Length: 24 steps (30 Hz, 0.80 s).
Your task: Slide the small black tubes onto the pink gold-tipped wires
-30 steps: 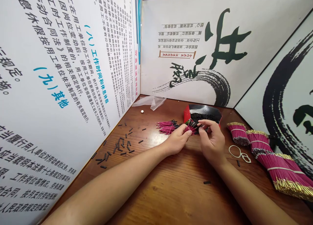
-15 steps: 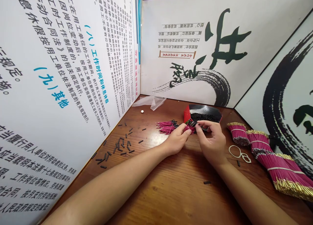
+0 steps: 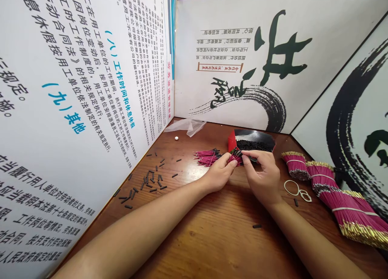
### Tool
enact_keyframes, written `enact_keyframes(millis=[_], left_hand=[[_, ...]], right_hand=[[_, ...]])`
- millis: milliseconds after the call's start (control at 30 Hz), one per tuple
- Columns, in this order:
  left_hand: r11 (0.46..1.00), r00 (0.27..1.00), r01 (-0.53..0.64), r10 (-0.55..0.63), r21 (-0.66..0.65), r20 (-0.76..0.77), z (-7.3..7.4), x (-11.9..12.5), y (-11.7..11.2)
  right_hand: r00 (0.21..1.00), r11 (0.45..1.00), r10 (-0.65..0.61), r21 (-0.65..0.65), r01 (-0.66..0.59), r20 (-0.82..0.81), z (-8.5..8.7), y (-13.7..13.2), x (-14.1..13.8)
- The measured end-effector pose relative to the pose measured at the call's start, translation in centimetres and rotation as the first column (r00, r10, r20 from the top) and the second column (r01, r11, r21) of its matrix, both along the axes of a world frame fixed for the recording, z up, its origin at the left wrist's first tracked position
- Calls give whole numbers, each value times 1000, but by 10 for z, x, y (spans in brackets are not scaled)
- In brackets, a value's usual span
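Observation:
My left hand (image 3: pixel 220 174) pinches a small bunch of pink wires with black sleeved tips (image 3: pixel 235 156) over the wooden table (image 3: pixel 212 226). My right hand (image 3: pixel 263 174) meets it from the right, thumb and forefinger pinched at the bunch's black tips on a tiny piece I cannot make out. Just behind my hands stands a red and black tray (image 3: pixel 251 140) holding several small black sleeves. A loose pile of pink wires (image 3: pixel 207 156) lies left of the bunch.
Several black sleeves (image 3: pixel 151 180) lie scattered at the left; one (image 3: pixel 256 226) sits near my right forearm. Bound pink wire bundles with gold ends (image 3: pixel 330 190) lie at the right beside white rubber bands (image 3: pixel 297 189). A clear plastic bag (image 3: pixel 186 126) lies at the back. Printed boards wall three sides.
My right hand's fingers have shifted slightly up and left along the bunch's tips. The left hand and everything else on the table stay where they were.

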<state>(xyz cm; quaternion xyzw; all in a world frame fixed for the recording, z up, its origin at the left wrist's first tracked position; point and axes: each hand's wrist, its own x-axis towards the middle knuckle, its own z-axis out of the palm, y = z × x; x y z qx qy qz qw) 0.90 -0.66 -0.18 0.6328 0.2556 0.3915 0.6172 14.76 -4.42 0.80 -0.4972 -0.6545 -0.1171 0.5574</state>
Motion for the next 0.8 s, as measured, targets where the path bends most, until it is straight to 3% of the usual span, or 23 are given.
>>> enact_keyframes(millis=[300,500,633,733,800], left_hand=[[1000,1000,0,0,-8,-12,1,0,0],[1000,1000,2,-2,-15,-16,1,-1,-1],[983,999,30,-24,-182,36,2,-1,1],[942,997,58,-34,-332,76,3,-2,4],[930,996,61,-32,-364,85,4,-3,6]], right_hand=[[999,999,-10,-33,9,-47,2,-1,0],[941,992,-31,-123,-12,-338,-1,1,5],[870,985,-53,-168,-35,-490,-4,7,9],[854,980,-76,-198,-32,-514,-5,9,11],[855,976,-83,-217,-35,-512,-6,10,13]])
